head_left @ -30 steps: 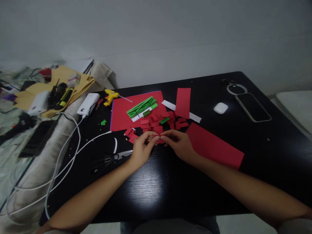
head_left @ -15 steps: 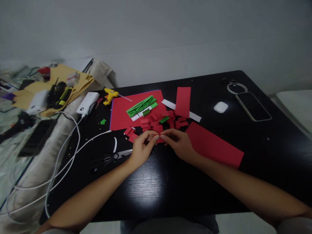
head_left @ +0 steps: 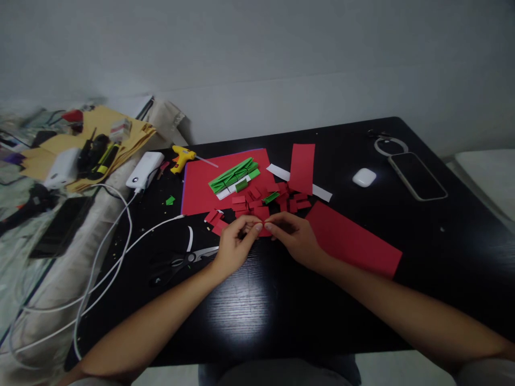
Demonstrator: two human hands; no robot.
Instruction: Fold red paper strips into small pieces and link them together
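My left hand point(head_left: 241, 237) and my right hand point(head_left: 294, 236) meet over the front of a heap of small red paper pieces point(head_left: 254, 203). Thumb and fingertips of both hands pinch a small red paper piece point(head_left: 264, 231), which the fingers partly hide. Behind the heap, folded green paper strips point(head_left: 234, 176) lie on a large red sheet point(head_left: 201, 193). A short green paper piece point(head_left: 271, 197) rests among the red ones. Black-handled scissors point(head_left: 191, 258) lie left of my left hand. A red paper sheet point(head_left: 354, 241) lies partly under my right forearm.
A yellow glue gun point(head_left: 183, 158) stands at the back left, near a white power bank point(head_left: 145, 170) with a cable. Another red strip point(head_left: 302, 169) crosses a white strip point(head_left: 322, 193). At the right are a white earbud case point(head_left: 364, 177) and a phone point(head_left: 418, 176).
Both hands stay almost in place, still pinching the red paper piece. A little more of its red surface shows between the fingertips.
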